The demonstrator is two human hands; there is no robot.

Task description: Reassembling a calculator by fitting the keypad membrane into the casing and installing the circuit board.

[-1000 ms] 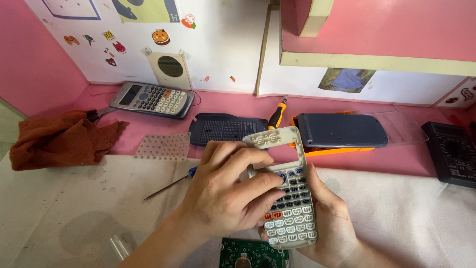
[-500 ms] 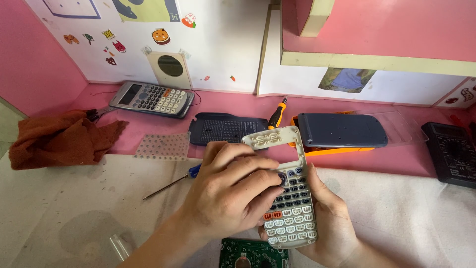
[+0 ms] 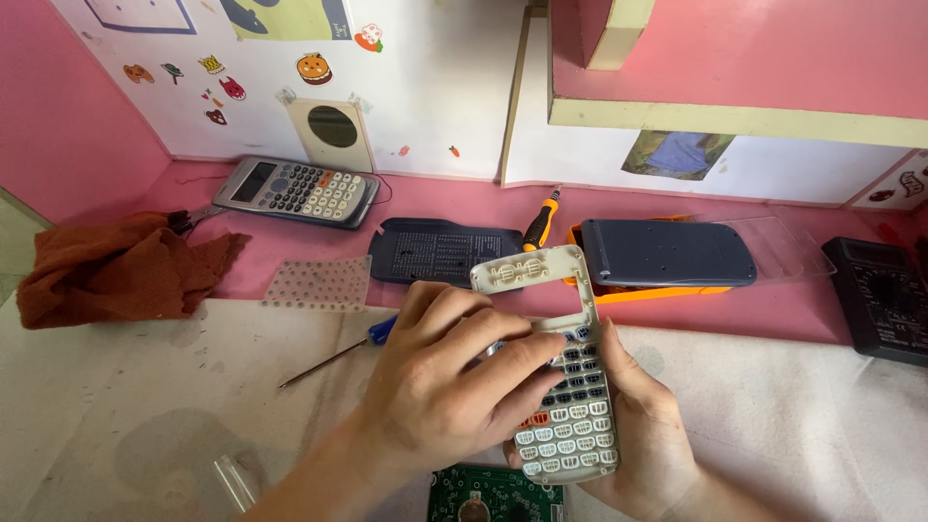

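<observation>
While the right hand (image 3: 643, 435) is cradling the calculator front shell (image 3: 565, 387) from beneath near the tabletop's (image 3: 145, 406) front edge, the left hand (image 3: 440, 387) is lying across it — fingers (image 3: 512, 353) pressed together and curled over the keys. A green circuit board (image 3: 498, 493) is lying just under the hands. Along the back edge are sitting a whole calculator (image 3: 295, 190), a dark back cover (image 3: 440, 251) and an orange-handled screwdriver (image 3: 541, 220) — a rust-coloured cloth (image 3: 121, 271) is lying toward the left edge.
</observation>
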